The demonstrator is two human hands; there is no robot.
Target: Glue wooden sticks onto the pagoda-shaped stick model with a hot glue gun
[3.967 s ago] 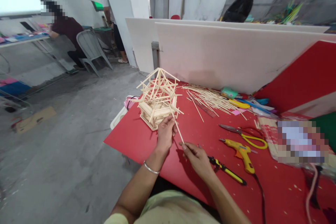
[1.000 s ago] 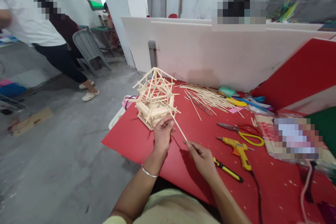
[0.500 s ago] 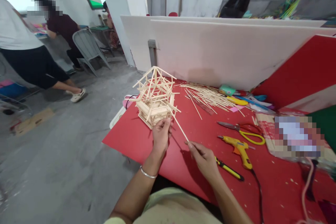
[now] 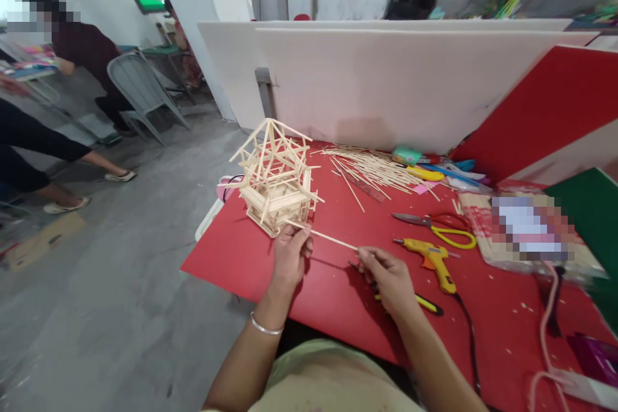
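A thin wooden stick spans my two hands, tilted slightly down to the right. My left hand pinches it near its left end. My right hand grips the other end between thumb and fingers. Just beyond my left hand stands a small pavilion-like model built of wooden sticks, with a pointed open roof frame. Whether the held stick's left end touches the model I cannot tell. Beneath my right hand lies a yellow and black utility knife, partly hidden.
The red tabletop carries a pile of loose sticks, scissors, a yellow glue gun with its cord, and a plastic-wrapped pack. White boards stand behind. People and a grey chair are at the left.
The stick has swung to a flatter angle, its left end now at my left fingers. My right hand has moved slightly up and right. A person at the left has stepped further left.
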